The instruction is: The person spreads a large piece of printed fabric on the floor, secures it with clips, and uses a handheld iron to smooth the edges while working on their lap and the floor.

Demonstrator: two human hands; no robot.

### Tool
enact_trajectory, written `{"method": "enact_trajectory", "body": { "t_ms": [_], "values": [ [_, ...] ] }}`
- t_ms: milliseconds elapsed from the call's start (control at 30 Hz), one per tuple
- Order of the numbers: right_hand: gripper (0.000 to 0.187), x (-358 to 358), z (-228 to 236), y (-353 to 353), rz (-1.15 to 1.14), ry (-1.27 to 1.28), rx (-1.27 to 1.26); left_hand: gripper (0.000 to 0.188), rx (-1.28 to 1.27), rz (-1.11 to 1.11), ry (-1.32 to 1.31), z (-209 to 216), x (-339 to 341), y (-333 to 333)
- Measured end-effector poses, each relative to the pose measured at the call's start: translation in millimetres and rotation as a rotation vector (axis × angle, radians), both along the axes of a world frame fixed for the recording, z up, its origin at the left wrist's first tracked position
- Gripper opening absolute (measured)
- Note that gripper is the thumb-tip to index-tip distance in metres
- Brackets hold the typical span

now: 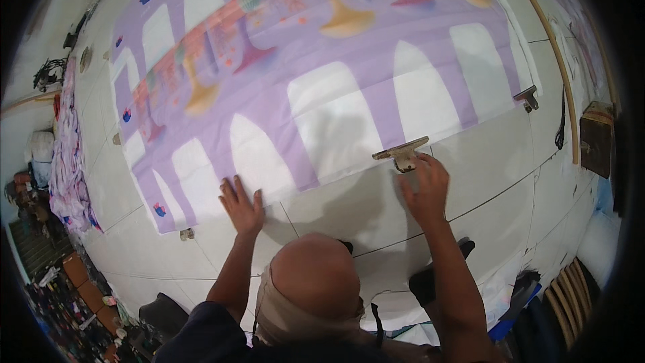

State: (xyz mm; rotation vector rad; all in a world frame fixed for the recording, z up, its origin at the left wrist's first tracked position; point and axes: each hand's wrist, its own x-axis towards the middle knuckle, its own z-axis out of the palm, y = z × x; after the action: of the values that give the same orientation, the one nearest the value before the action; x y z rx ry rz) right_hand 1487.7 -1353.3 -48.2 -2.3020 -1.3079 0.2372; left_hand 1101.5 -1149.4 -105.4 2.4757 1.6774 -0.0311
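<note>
Head view — purple-and-white patterned cloth (316, 94)

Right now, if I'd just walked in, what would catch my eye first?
Probably the big lilac-and-white printed cloth, spread across the pale tiles in the middle and upper part of the view. Next, the wide metal clip on its near edge, with the right hand at it. The left hand lies spread at that edge, farther left.
</note>
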Motion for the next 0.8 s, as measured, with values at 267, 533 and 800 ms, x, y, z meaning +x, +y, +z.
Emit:
{"method": "enact_trajectory", "body": {
  "t_ms": [267, 533, 800],
  "values": [
    [0.057, -68.9, -25.1, 50.9, 0.338, -0.001, -0.291, 0.078, -0.077, -0.062, -0.037, 0.3, -19.9, 16.2],
    [0.063, -28.1, 7.3, 75.8, 0.594, 0.026, -0.379, 0.072, 0.064, 0.156, -0.051, 24.7, -99.1, 12.9],
    [0.061, -17.5, 6.8, 83.0, 0.65, -0.081, -0.197, 0.043, 0.164, 0.334, -0.087, 172.0, -275.2, -12.6]
  ]
}}
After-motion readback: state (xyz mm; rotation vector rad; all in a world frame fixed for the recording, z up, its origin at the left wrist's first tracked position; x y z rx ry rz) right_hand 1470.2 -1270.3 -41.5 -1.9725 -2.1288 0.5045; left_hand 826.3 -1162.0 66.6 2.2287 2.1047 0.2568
